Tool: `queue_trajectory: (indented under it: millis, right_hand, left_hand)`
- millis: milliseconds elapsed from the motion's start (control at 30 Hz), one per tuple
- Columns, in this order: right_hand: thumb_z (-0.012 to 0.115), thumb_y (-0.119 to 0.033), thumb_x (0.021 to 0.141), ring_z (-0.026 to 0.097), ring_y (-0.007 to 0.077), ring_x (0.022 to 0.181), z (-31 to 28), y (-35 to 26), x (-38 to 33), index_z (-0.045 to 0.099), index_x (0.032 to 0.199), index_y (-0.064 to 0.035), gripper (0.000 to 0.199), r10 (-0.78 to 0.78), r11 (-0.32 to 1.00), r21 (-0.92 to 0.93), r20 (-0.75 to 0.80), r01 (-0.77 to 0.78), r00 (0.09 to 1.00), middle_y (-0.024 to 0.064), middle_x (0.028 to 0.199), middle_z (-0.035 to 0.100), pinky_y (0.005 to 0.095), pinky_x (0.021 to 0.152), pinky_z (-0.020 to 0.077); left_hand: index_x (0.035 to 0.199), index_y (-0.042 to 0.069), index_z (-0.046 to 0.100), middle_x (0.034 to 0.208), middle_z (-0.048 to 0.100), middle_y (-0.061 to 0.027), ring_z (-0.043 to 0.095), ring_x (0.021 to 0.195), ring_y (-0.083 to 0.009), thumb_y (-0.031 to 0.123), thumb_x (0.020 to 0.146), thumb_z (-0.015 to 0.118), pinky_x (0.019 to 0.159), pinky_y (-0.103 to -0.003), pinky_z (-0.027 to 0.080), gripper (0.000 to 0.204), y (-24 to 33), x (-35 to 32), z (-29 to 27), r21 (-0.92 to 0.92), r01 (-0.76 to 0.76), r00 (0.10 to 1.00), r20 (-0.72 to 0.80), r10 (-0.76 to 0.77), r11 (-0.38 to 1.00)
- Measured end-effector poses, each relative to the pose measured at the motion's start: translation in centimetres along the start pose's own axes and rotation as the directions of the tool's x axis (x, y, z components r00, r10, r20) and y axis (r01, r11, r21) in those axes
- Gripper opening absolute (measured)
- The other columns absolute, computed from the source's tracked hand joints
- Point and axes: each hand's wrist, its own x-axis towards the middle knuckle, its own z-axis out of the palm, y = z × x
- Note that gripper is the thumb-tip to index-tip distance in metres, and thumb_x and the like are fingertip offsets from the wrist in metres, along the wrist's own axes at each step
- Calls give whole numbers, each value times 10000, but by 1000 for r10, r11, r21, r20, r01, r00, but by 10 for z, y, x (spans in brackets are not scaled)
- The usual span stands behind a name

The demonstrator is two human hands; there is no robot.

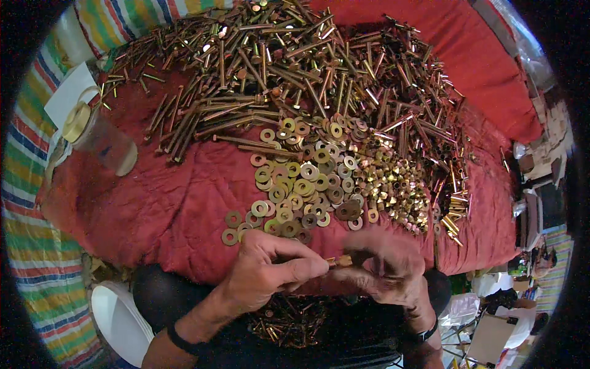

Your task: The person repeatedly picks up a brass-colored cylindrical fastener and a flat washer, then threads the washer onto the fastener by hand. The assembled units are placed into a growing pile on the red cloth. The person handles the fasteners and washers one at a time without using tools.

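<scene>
My left hand (270, 270) and my right hand (384, 267) meet just below the edge of a red cloth (160, 203). Between their fingertips they hold a short brass bolt (339, 261), the left hand pinching one end, the blurred right hand closed on the other end. Just beyond my hands lies a heap of flat brass washers (301, 178), with a pile of small brass nuts (393, 184) to its right. A big heap of long brass bolts (295, 67) covers the far part of the cloth. In my lap sits a pile of assembled bolts (289, 320).
A clear plastic jar with a yellow lid (98, 138) lies on its side at the left. A white bowl (120, 323) stands at the lower left. A striped sheet (31, 246) lies under the cloth. Clutter fills the right edge.
</scene>
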Motion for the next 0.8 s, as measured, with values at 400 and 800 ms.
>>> queue_trajectory:
  millis: [400, 800]
  right_hand:
    - [723, -106, 932, 609, 112, 738, -74, 45, 15, 725, 1020, 22, 155, 459, 873, 131, -545, -469, 701, 50, 833, 684, 249, 678, 470]
    - [702, 13, 745, 646, 328, 1149, -92, 169, 50, 768, 1090, -98, 369, -203, 609, -784, -304, -123, 931, 96, 1212, 698, 418, 915, 567]
  left_hand:
    - [977, 30, 773, 893, 747, -124, 730, 786, -250, 101, 868, 747, 712, -329, 562, 133, 12, 4, -3, 588, -430, 874, 81, 479, 685]
    - [1114, 38, 699, 1144, 702, -147, 690, 1014, -334, 9, 863, 631, 872, -421, 558, 262, 39, 67, -59, 955, -281, 686, 132, 716, 94]
